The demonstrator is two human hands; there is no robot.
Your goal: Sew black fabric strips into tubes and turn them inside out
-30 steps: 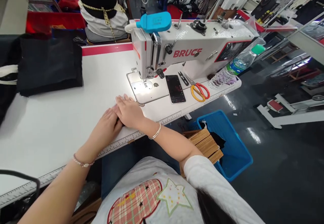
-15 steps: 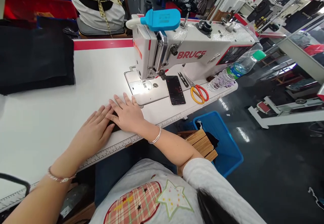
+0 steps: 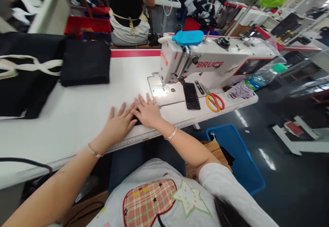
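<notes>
My left hand point(image 3: 117, 127) lies flat on the white table, fingers spread toward the sewing machine. Beside it, my right hand point(image 3: 147, 112) is flat too, its thumb side touching the left fingers. Under both hands is a small piece of black fabric point(image 3: 137, 121), mostly hidden by them. Just beyond the right fingertips is the metal needle plate point(image 3: 168, 98) of the white sewing machine point(image 3: 205, 54). A phone point(image 3: 191, 97) rests at the plate's right end.
Orange-handled scissors point(image 3: 213, 102), black thread snips point(image 3: 199, 87) and a bottle point(image 3: 257, 79) stand right of the phone. Folded black fabric point(image 3: 86, 62) is at the left. A blue basket point(image 3: 238, 151) sits on the floor. Another person point(image 3: 125, 4) sits behind the table.
The view has swung to the left, so more black fabric and the other person show. My hands stay flat on the black piece; the left fingers look more spread.
</notes>
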